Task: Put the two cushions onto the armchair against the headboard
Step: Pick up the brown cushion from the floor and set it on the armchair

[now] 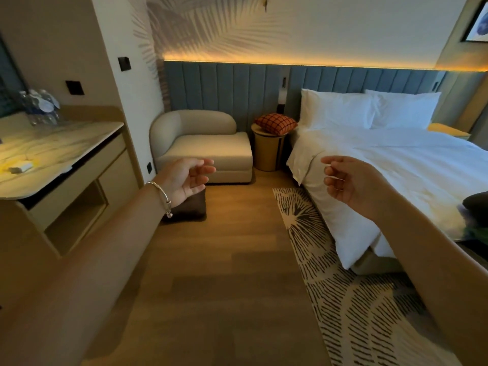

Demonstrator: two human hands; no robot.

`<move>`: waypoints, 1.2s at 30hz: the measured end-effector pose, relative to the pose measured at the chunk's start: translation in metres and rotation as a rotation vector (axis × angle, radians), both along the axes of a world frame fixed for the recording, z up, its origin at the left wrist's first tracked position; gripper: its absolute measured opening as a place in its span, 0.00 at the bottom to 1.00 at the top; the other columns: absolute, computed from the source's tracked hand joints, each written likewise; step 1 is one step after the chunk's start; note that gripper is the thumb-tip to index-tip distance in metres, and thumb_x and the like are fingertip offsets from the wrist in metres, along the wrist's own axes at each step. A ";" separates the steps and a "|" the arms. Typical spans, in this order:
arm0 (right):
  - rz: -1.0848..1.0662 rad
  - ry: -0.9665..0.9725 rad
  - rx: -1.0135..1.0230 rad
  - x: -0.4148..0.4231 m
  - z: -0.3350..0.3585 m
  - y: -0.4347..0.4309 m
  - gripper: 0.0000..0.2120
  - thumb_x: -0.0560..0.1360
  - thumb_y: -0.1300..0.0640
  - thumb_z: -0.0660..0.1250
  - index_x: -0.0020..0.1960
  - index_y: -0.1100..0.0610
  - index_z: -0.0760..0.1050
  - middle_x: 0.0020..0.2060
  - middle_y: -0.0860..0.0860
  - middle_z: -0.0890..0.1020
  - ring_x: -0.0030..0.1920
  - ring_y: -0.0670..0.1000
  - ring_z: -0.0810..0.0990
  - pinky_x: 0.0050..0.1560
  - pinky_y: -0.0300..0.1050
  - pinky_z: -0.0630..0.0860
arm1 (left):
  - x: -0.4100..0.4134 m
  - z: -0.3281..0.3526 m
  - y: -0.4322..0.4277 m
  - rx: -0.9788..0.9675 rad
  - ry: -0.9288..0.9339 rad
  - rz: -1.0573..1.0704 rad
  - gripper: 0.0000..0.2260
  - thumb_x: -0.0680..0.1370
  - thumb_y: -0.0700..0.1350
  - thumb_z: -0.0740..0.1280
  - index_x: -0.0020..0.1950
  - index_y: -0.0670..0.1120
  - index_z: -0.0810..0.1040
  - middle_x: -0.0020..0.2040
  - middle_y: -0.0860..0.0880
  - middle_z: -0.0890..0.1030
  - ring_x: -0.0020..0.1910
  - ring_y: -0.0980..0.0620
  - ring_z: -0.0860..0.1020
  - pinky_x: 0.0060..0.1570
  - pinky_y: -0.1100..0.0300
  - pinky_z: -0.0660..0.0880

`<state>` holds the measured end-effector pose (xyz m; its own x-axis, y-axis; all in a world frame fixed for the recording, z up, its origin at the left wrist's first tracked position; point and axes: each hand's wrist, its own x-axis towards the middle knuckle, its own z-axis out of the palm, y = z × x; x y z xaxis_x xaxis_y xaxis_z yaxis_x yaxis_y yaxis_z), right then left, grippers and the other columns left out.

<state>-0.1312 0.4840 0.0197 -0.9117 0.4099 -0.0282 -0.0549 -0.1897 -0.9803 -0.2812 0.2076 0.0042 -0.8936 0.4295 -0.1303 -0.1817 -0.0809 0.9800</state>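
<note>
An orange checked cushion (276, 123) lies on a round side table (268, 151) between the beige armchair (203, 145) and the bed. A dark brown cushion (188, 207) rests on the floor in front of the armchair, partly hidden behind my left hand (188, 178). That hand is held out, fingers apart, holding nothing. My right hand (346, 179) is also raised with loosely curled fingers, empty, in front of the bed's corner. The armchair's seat is bare and it stands against the blue padded headboard (224, 85).
A bed (396, 165) with white linen and two pillows fills the right. A patterned rug (343, 286) lies beside it on the wooden floor. At left stands a marble-topped counter (52, 149) with water bottles (39, 107). A yellow cushion (446, 129) shows beyond the bed.
</note>
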 end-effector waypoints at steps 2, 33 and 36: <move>0.012 0.008 -0.007 -0.017 -0.004 0.011 0.11 0.78 0.63 0.56 0.46 0.57 0.77 0.25 0.47 0.79 0.27 0.44 0.77 0.28 0.35 0.75 | -0.014 -0.003 0.008 -0.019 -0.002 0.015 0.09 0.77 0.41 0.60 0.45 0.46 0.80 0.29 0.55 0.82 0.36 0.55 0.74 0.54 0.54 0.72; 0.083 -0.064 0.000 -0.388 -0.035 0.168 0.10 0.77 0.61 0.57 0.47 0.56 0.77 0.27 0.46 0.80 0.27 0.43 0.78 0.27 0.35 0.75 | -0.355 -0.039 0.143 0.002 -0.088 0.145 0.09 0.77 0.41 0.60 0.45 0.46 0.80 0.27 0.55 0.81 0.21 0.60 0.73 0.48 0.55 0.72; 0.122 -0.068 -0.003 -0.426 -0.041 0.175 0.11 0.77 0.60 0.57 0.47 0.55 0.78 0.27 0.45 0.80 0.28 0.43 0.79 0.28 0.35 0.75 | -0.383 -0.045 0.150 -0.014 -0.093 0.159 0.09 0.77 0.41 0.60 0.45 0.45 0.80 0.27 0.56 0.81 0.21 0.60 0.73 0.48 0.55 0.72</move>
<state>-0.5573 0.6595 -0.0213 -0.9506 0.2963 -0.0922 0.0348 -0.1937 -0.9805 -0.6640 0.3577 -0.0408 -0.9340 0.2812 -0.2205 -0.2576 -0.1019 0.9609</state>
